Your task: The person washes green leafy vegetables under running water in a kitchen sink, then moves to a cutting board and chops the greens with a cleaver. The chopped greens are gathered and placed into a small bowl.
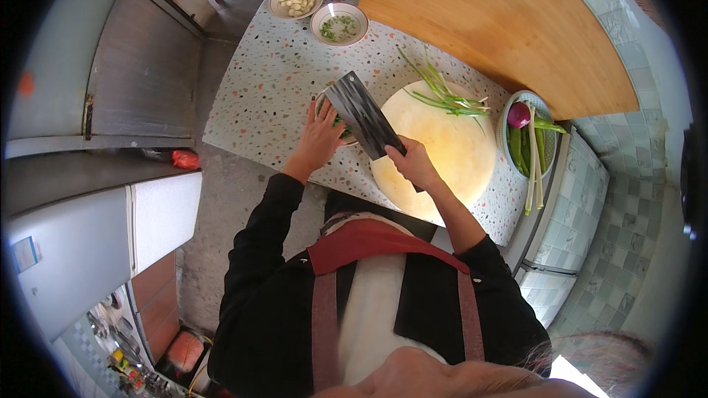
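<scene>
My right hand [414,165] is closed round the handle of a cleaver [363,113], its broad dark blade tilted over a small bowl [350,141]. Chopped green pieces [344,131] show inside that bowl, partly hidden by the blade. At the bowl's left side, my left hand [318,136] grips its rim, fingers pointing away from me. A round, pale chopping board [435,155] lies to the right, partly under my right hand. Several spring onions [442,92] rest across its far edge.
Farther back on the speckled table [258,96] stand a bowl of peeled garlic cloves [297,2] and a bowl with some chopped greens [341,26]. A basket [506,136] at the right holds a purple onion [518,114] and green peppers [520,151]. A wooden panel [501,22] borders the far side.
</scene>
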{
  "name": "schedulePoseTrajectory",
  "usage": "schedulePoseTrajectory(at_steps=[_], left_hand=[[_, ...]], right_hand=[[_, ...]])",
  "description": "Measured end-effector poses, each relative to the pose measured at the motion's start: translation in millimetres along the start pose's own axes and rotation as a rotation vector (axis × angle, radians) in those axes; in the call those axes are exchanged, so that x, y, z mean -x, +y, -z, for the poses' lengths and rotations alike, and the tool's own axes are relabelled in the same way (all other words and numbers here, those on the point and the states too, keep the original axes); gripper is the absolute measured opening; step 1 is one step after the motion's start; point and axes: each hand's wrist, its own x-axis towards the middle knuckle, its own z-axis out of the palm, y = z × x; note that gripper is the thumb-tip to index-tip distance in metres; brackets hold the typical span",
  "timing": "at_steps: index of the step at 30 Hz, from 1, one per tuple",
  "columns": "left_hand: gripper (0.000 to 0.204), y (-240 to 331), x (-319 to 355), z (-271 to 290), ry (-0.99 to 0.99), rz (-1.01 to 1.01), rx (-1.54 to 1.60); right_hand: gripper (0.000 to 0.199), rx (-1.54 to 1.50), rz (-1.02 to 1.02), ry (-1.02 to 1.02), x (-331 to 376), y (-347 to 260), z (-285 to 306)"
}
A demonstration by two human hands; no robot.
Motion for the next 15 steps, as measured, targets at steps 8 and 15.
schedulePoseTrajectory(at_steps=[8, 15], left_hand=[[0.051, -10.0, 19.8, -1.2, -0.009, -0.126, -0.07], [0.028, -16.8, 17.5, -2.2, -0.039, -0.298, -0.337]], right_hand=[[0.022, 0.133, 0.132, 0.078, -15.3, 5.0, -0.9], [0.024, 0.385, 0.166, 0.001, -33.0, -12.9, 18.9]])
